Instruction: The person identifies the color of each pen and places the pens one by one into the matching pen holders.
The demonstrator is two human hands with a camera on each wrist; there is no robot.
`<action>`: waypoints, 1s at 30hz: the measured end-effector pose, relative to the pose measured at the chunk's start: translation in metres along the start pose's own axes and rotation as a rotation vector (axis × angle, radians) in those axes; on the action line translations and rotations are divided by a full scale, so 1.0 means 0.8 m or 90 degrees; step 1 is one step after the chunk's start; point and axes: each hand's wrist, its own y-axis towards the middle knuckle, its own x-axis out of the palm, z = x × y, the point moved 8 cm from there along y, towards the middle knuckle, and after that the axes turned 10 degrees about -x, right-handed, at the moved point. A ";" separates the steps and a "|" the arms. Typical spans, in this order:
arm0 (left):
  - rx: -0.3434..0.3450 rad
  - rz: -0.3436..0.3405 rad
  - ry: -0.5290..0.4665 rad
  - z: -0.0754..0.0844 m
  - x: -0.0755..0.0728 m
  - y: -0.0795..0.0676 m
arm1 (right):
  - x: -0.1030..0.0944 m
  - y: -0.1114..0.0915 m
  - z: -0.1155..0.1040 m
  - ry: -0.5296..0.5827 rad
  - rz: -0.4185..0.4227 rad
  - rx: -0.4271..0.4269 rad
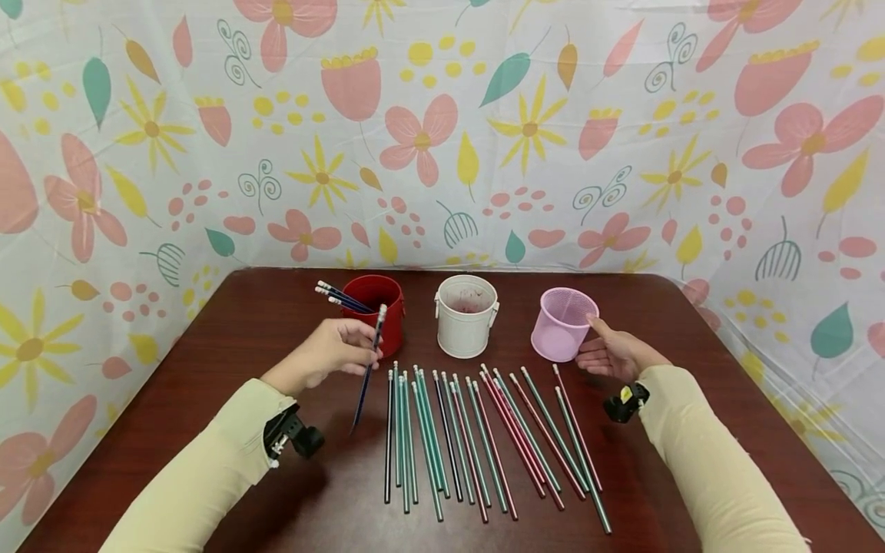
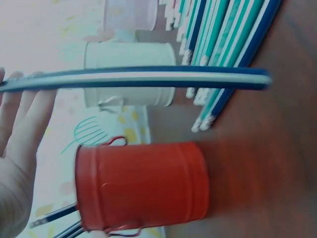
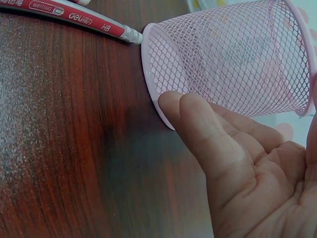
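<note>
We took the white bucket (image 1: 465,319) as our landmark: smooth, round-walled, with small side fittings and a smudged interior. To its left we saw a glossy red bucket (image 2: 143,186), several blue pencils (image 1: 339,294) leaning over its rim; to its right, a pink mesh cup (image 3: 237,54) of fine diamond openings between solid rims. In front of it, on a brown wood-grained table (image 1: 207,399), lay loose pencils (image 1: 448,436), slim and shiny, in green, red and dark blue, pale erasers towards it.

The red bucket hid the blue pencils' lower ends from us, and the right wrist view cut off the thumb.

Left of and nearer than the white bucket, the left hand (image 1: 339,352) pinched a dark held pencil (image 1: 362,392), tilted, eraser up. Right of the white bucket, the right hand (image 1: 615,355) had its fingers loosely extended beside the mesh cup, thumb at the rim; how firmly it touched, we could not tell.
</note>
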 end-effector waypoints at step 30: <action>0.381 0.424 -0.355 0.066 -0.077 -0.019 | -0.001 0.003 0.001 0.027 0.012 -0.004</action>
